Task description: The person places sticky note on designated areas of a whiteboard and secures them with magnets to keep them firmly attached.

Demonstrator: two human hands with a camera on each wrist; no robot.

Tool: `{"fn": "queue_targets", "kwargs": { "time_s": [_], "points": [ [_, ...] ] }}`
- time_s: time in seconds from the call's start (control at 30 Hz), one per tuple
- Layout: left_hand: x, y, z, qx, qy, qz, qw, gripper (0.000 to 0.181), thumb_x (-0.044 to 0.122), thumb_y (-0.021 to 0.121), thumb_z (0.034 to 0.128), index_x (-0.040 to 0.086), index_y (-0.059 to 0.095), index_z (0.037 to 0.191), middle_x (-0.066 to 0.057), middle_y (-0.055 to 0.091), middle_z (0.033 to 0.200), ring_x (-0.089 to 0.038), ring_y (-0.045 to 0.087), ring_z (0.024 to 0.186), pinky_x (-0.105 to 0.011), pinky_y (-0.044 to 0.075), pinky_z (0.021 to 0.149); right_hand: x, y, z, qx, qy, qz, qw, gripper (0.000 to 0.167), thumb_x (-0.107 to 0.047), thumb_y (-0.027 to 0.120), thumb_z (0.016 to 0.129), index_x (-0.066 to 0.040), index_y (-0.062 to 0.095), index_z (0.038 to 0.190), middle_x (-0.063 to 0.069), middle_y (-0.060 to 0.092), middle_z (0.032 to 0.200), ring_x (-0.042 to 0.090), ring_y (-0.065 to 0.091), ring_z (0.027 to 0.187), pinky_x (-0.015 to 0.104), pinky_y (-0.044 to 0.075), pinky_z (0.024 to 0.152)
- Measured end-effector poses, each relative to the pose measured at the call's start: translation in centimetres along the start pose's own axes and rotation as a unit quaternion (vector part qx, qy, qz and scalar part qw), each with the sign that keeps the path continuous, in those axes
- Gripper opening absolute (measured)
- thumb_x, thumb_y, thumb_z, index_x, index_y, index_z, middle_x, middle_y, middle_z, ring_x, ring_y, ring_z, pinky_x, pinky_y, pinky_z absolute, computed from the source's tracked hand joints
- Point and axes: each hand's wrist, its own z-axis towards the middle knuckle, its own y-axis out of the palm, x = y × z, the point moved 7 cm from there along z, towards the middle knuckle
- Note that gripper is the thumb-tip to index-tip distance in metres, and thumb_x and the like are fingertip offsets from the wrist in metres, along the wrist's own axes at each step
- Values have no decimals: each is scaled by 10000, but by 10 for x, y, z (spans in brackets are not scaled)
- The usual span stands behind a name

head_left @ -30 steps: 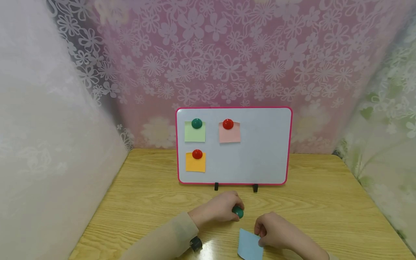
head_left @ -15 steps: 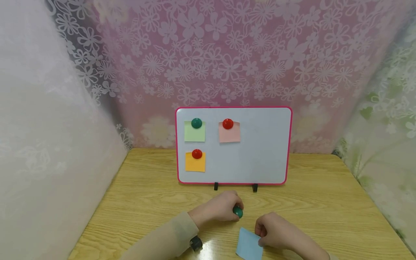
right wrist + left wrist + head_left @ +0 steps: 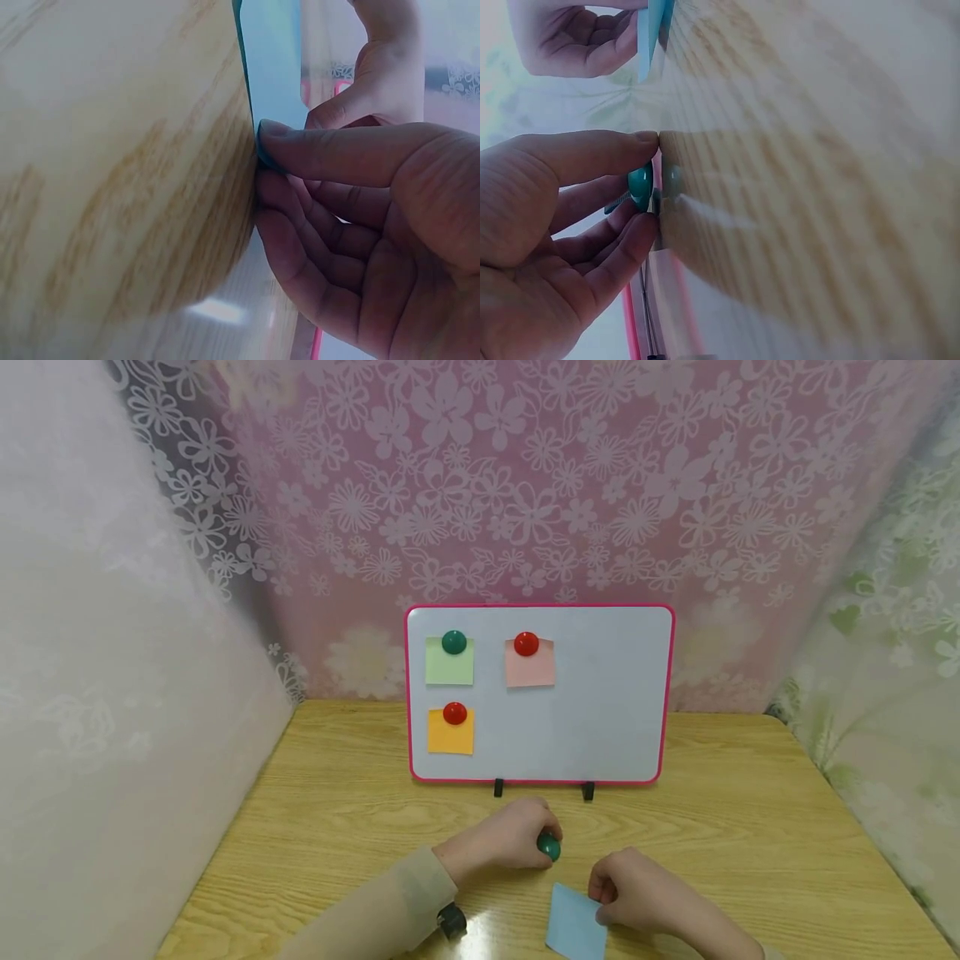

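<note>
On the wooden table, in front of the whiteboard, my left hand has its thumb and fingers curled round a round green magnet. The left wrist view shows this magnet low at the table surface, between the thumb and the other fingers. To the right and nearer the camera, my right hand pinches the edge of a light blue sticky note. In the right wrist view, the thumb presses on one corner of the blue note, with fingertips beneath it close to the tabletop.
A pink-framed whiteboard stands on black feet at the back. Magnets hold a green note, a pink note and an orange note on its left and middle parts. Floral curtains surround the table.
The blue sticky note has turned very slightly in my right hand's pinch. My left hand stays round the green magnet in the same place.
</note>
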Motion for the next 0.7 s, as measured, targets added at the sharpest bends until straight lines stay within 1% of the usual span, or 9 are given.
{"fn": "queue_targets", "kwargs": {
  "time_s": [0.33, 0.6, 0.7],
  "points": [
    [-4, 1, 0, 97, 15, -127, 9999, 268, 177, 897, 880, 120, 815, 1129, 80, 653, 1027, 5, 518, 874, -130, 475, 768, 0, -4, -1, 46, -68, 90, 9999, 200, -57, 859, 831, -197, 718, 810, -131, 614, 722, 28, 546, 655, 265, 485, 599],
    [-7, -1, -2, 198, 50, -172, 9996, 274, 171, 904, 866, 119, 816, 1120, 83, 652, 1030, 2, 524, 894, -138, 475, 788, 3, -4, -3, 53, -108, 212, 9997, 188, -113, 883, 830, -224, 731, 815, -140, 624, 717, 25, 562, 659, 258, 494, 608],
    [-7, -2, -4, 204, 52, -267, 9994, 275, 167, 898, 875, 115, 814, 1132, 81, 659, 1050, -10, 546, 914, -134, 481, 794, 3, -5, -5, 44, -169, 337, 9993, 171, -115, 881, 843, -208, 737, 833, -131, 630, 726, 30, 566, 664, 259, 494, 605]
  ]
}}
